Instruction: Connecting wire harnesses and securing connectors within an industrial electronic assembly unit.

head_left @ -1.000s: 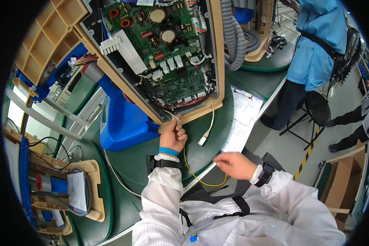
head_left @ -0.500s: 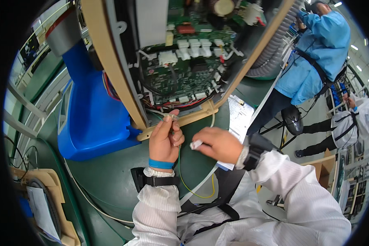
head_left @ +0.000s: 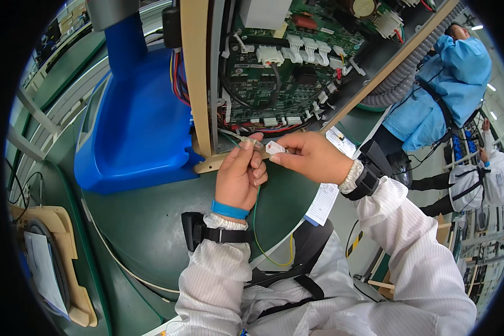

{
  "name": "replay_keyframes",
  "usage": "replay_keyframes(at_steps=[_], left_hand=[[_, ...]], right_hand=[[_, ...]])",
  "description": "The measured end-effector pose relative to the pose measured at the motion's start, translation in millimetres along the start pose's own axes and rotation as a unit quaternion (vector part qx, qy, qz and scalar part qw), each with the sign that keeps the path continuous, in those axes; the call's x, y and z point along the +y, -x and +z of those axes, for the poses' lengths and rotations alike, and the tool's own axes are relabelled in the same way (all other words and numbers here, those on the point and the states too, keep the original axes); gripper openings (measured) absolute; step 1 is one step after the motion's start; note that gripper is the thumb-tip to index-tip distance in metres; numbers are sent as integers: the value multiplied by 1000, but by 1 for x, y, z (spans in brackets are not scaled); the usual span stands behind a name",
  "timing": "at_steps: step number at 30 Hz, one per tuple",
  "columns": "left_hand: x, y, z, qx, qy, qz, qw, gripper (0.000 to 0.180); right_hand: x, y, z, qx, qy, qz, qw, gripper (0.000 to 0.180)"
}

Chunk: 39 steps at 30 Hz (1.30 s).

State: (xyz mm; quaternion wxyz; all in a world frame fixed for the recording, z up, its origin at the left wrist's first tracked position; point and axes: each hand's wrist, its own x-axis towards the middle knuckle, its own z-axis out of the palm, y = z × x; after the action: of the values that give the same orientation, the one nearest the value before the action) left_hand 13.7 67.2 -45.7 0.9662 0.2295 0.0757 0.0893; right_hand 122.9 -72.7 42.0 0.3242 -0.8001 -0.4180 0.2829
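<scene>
My left hand (head_left: pixel 239 180) is closed in a pinch on a pale cable connector (head_left: pixel 254 143) at the lower edge of an open equipment frame. A green-yellow wire (head_left: pixel 256 227) hangs below that hand. In the fingertips of my right hand (head_left: pixel 315 159) is a small white plug (head_left: pixel 275 148). The plug is beside the left fingertips; whether the two connectors touch I cannot tell. Just beyond both hands, a green circuit board (head_left: pixel 297 92) with white plugs and wire bundles sits inside the tan-edged frame (head_left: pixel 197 78).
A blue plastic housing (head_left: pixel 134 123) stands left on the green table (head_left: pixel 145 235). Printed papers (head_left: pixel 322 204) lie at the right edge. A tan panel (head_left: pixel 73 263) is at lower left, and a grey corrugated hose (head_left: pixel 409 78) at right. Beyond stands a person in blue (head_left: pixel 459 84).
My right hand has brought the white plug up and left, close to my left fingertips. My view has shifted, so the frame and board appear farther right.
</scene>
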Motion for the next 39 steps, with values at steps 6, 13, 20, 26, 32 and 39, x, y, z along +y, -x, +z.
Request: replay_keyframes(at_steps=[6, 13, 20, 26, 32, 39], left_hand=[[-1, 0, -1, -1, -14, 6, 1000, 35], [-5, 0, -1, 4, -43, 15, 999, 34], [-8, -3, -2, 24, -56, 37, 997, 30], [-13, -5, 0, 29, -70, 45, 996, 28], [-11, -1, 8, 38, -43, 63, 996, 27], [-12, 11, 8, 192, -235, 135, 943, 21]], right_hand=[[12, -8, 4, -26, -9, -22, 999, 23], [-10, -12, -6, -68, -37, 107, 991, 31], [-14, -19, -4, -65, -28, 72, 995, 31], [4, -26, 5, -25, -4, 22, 999, 34], [-4, -23, 7, -35, -63, 18, 997, 35], [-6, -23, 6, 49, 118, -19, 992, 39]])
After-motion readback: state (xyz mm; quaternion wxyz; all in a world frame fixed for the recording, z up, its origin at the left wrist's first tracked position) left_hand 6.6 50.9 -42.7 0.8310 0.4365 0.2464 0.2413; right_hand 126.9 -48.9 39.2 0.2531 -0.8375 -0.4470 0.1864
